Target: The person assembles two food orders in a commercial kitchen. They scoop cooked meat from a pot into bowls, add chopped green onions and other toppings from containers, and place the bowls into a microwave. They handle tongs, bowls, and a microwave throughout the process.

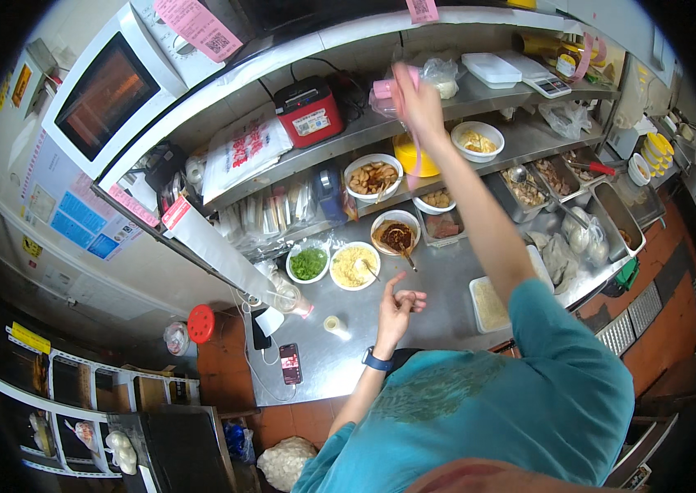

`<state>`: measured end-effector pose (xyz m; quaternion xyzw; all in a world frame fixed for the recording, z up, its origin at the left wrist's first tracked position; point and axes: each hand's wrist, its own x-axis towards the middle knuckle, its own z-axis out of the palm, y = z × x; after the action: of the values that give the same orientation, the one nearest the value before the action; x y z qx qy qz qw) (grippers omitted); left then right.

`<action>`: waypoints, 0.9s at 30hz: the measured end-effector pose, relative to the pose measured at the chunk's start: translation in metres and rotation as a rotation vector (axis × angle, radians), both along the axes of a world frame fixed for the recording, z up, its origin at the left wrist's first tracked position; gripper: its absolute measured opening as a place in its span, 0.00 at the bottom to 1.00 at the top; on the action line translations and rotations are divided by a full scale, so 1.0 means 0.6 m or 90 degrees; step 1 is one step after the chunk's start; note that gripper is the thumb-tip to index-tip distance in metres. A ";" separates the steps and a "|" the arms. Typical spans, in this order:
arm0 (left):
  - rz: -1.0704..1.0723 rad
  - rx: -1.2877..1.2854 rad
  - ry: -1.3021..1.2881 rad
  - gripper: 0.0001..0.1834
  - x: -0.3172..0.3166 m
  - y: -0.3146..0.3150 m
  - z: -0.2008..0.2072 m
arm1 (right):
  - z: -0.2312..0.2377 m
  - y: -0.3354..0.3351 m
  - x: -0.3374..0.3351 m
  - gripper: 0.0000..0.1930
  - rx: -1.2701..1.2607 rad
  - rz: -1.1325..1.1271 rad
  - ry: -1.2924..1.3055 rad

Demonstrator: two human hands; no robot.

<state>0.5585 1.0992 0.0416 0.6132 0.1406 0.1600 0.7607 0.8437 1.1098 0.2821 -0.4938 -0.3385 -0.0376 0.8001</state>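
My right hand reaches up to the upper steel shelf, its fingers closed at a pink roll. A thin pink strip hangs down beside my wrist. Low over the steel counter, my left hand is empty with fingers apart, a watch on its wrist. Nearest to it are a bowl of dark red sauce with a spoon and a bowl of chopped yellowish food with a spoon. A bowl of chopped greens stands farther left.
A red box-shaped device and a white scale stand on the upper shelf. Metal food trays line the right. A phone and a small pale jar lie at the counter's left. A microwave sits above.
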 end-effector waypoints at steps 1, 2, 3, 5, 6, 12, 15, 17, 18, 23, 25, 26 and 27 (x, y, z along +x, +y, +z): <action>-0.004 -0.001 0.022 0.25 -0.006 -0.005 -0.009 | 0.037 0.026 0.045 0.24 0.041 -0.023 -0.025; -0.006 -0.008 0.015 0.23 -0.013 -0.009 -0.017 | 0.063 0.045 0.087 0.24 0.002 -0.090 -0.026; -0.005 -0.010 0.019 0.22 -0.018 -0.012 -0.023 | 0.080 0.054 0.126 0.25 -0.057 -0.072 -0.006; 0.009 -0.015 0.016 0.20 -0.027 -0.013 -0.029 | 0.084 0.078 0.174 0.25 -0.129 -0.130 -0.022; 0.020 -0.020 0.014 0.19 -0.033 -0.012 -0.031 | 0.084 0.085 0.192 0.25 -0.158 -0.159 -0.037; 0.068 -0.051 0.064 0.15 -0.064 -0.017 -0.035 | 0.093 0.071 0.204 0.32 -0.079 0.224 0.060; 0.044 -0.049 0.041 0.14 -0.066 -0.033 -0.038 | 0.033 0.037 0.159 0.20 -0.123 0.227 0.025; 0.042 -0.068 0.080 0.14 -0.073 -0.044 -0.042 | -0.029 0.009 0.128 0.15 -0.173 0.274 0.000; 0.042 -0.077 0.078 0.14 -0.071 -0.051 -0.045 | -0.055 0.005 0.116 0.15 -0.177 0.248 0.047; 0.009 -0.113 0.101 0.18 -0.076 -0.088 -0.064 | -0.116 0.008 0.106 0.08 -0.206 0.148 0.116; -0.026 -0.104 0.104 0.19 -0.073 -0.103 -0.072 | -0.115 0.018 0.110 0.08 -0.236 0.079 0.099; -0.041 -0.110 0.105 0.18 -0.071 -0.111 -0.076 | -0.113 0.021 0.109 0.09 -0.248 0.052 0.130; -0.051 -0.114 0.106 0.18 -0.068 -0.119 -0.078 | -0.110 0.023 0.107 0.14 -0.327 -0.068 0.039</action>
<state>0.5177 1.0275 -0.0054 0.5588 0.1923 0.0645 0.8041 0.9081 1.1235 0.2162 -0.6986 -0.2861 0.0222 0.6554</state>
